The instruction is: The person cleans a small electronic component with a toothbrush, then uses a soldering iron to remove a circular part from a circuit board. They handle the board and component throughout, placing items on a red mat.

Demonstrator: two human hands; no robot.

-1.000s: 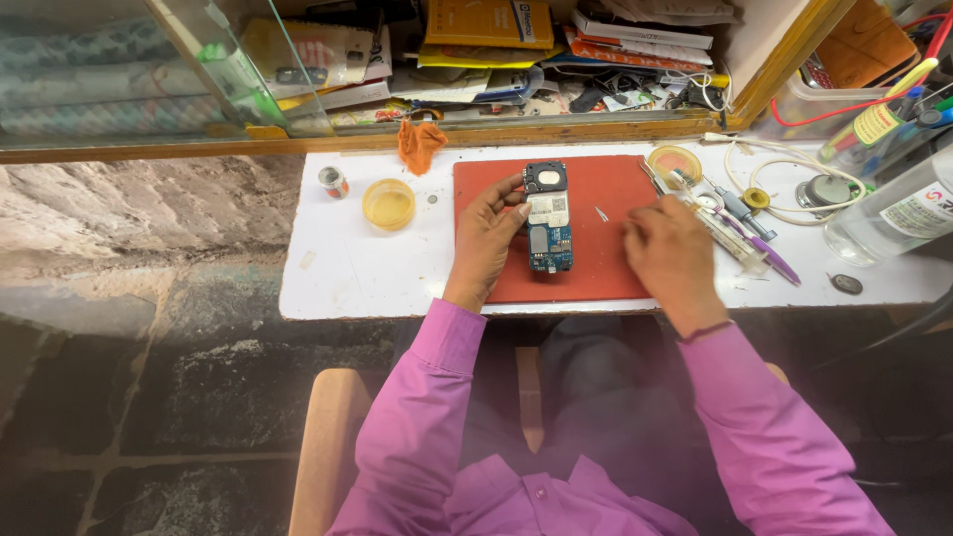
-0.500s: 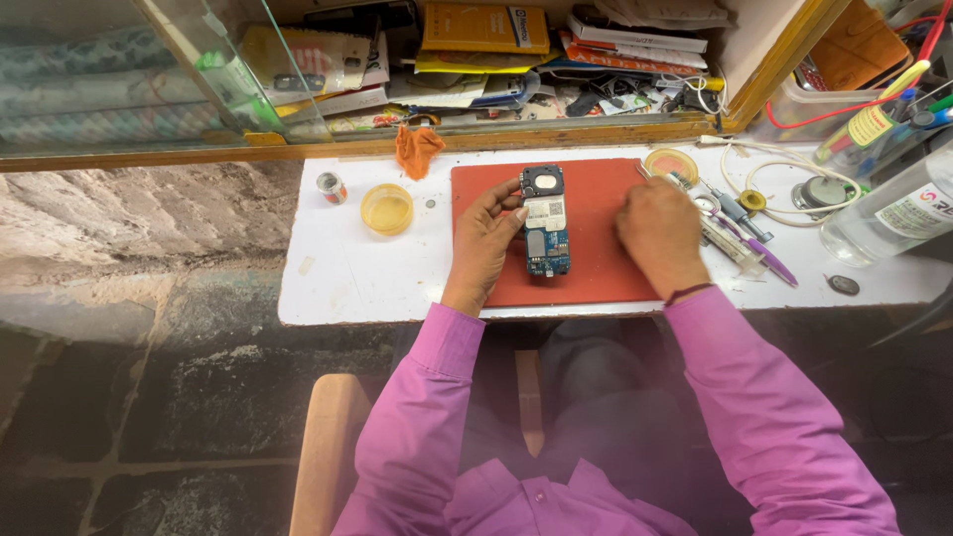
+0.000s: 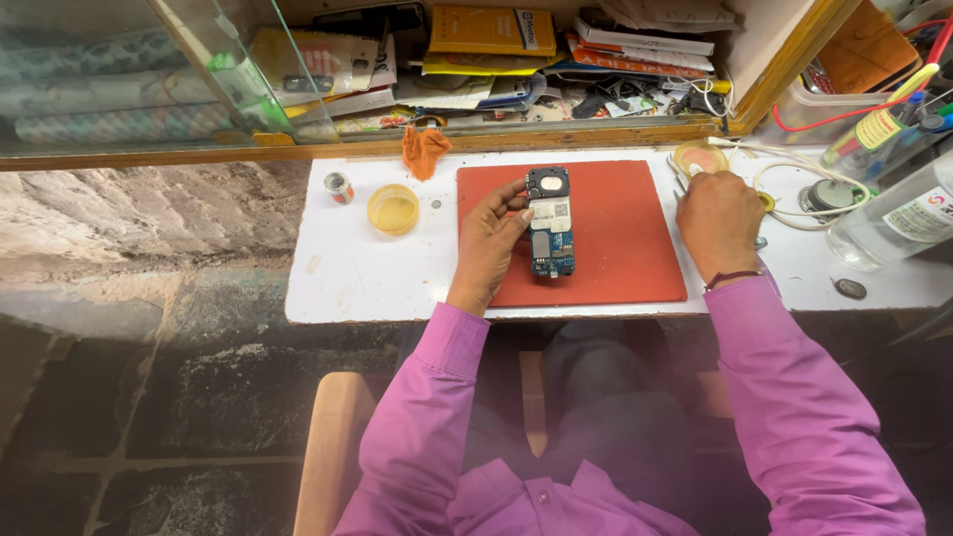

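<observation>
L hand (image 3: pixel 488 241) pinches phone board (image 3: pixel 551 222) on red mat (image 3: pixel 625 238); R hand (image 3: pixel 719 212) curled at mat's right edge near tools, grip unclear.

A small white table (image 3: pixel 347 283) is seen, crowded along its back edge.

A red mat (image 3: pixel 615 248) is laid at the middle of the table, and an opened phone (image 3: pixel 551 223) is rested on it. To the mat's left, a shallow yellow dish (image 3: pixel 393 209) is set, with a small tin (image 3: pixel 339 188) just beyond it and a tiny dark speck between dish and mat. An orange cloth (image 3: pixel 425 151) is bunched at the back edge. At the right, a round lid (image 3: pixel 700 157) is placed by the mat's far corner, a coil of white cable (image 3: pixel 784 184) is spread beside it, and a clear bottle (image 3: pixel 893 213) is laid near the edge. A small dark oval piece (image 3: pixel 850 289) is left at the front right.
</observation>
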